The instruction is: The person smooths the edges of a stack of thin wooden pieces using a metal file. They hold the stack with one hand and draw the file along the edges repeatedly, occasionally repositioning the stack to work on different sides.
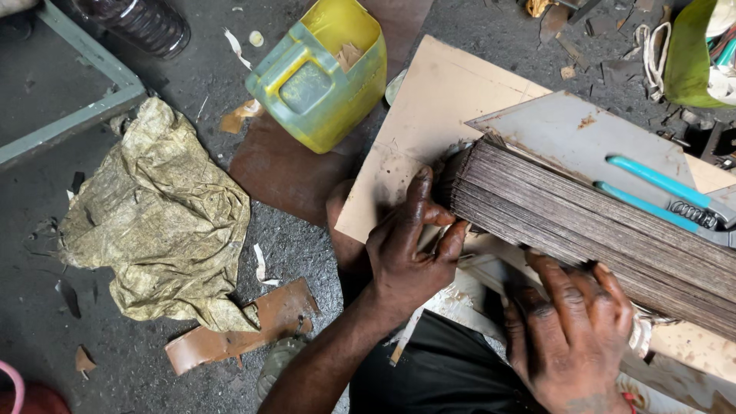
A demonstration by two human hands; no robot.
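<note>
Right hand (571, 330) at near right, palm down, fingers (563, 295) spread and curled over the near edge of a thick stack of thin dark sheets (606, 230); it presses on the stack rather than closing round it. Left hand (406, 249) just left of it, thumb and fingers (452, 239) lightly bent and pressed against the left end of the same stack, squaring the sheet edges; not clenched round anything. Stack lies on its side, running from centre to the right edge, resting on a pale cardboard sheet (418, 130) laid on the dark gritty floor (307, 253). A grey metal plate (567, 134) sits on the stack's far side, and pliers with teal handles (652, 192) lie on that plate at right. Yellow plastic jug with its top cut away (322, 77) stands far centre, just beyond the cardboard, on a brown rusty sheet (284, 172). Crumpled yellowish cloth (157, 222) lies on the floor at left, well apart from the hands. Brown scrap strip (245, 330) on the floor near left, below the cloth. Dark plastic bottle (146, 23) at far left beside a grey metal frame (84, 107).
</note>
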